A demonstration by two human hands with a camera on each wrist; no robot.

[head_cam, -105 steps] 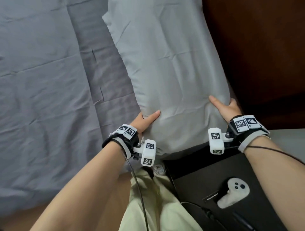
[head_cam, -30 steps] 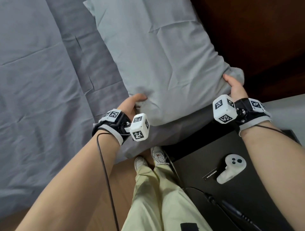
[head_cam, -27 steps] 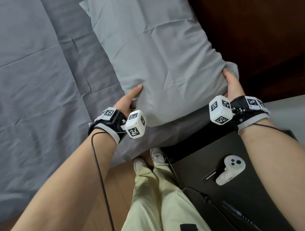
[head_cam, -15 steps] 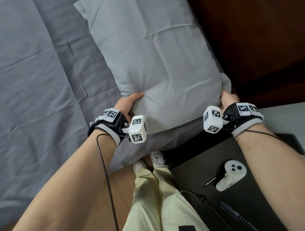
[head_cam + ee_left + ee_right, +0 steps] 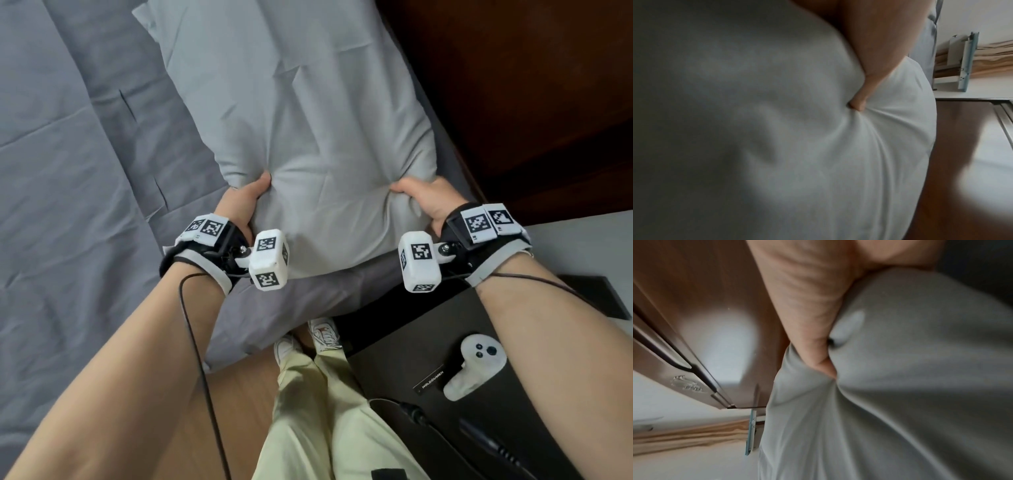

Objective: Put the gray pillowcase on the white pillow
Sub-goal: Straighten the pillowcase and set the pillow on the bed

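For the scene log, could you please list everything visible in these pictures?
pillow in gray pillowcase: one, light gray, on the bed, its near end gripped at both corners
bed sheet: one, darker gray, creased, left of the pillow
headboard: one, dark brown wood, right of the pillow
black case: one, beside the bed, lower right
controller: one, white, lying on the black case
cable: one, black, on the case
floor: light wood, below
shoes: two, white
trousers: pale yellow
left hand: grips the pillow's near left corner
right hand: grips the near right corner
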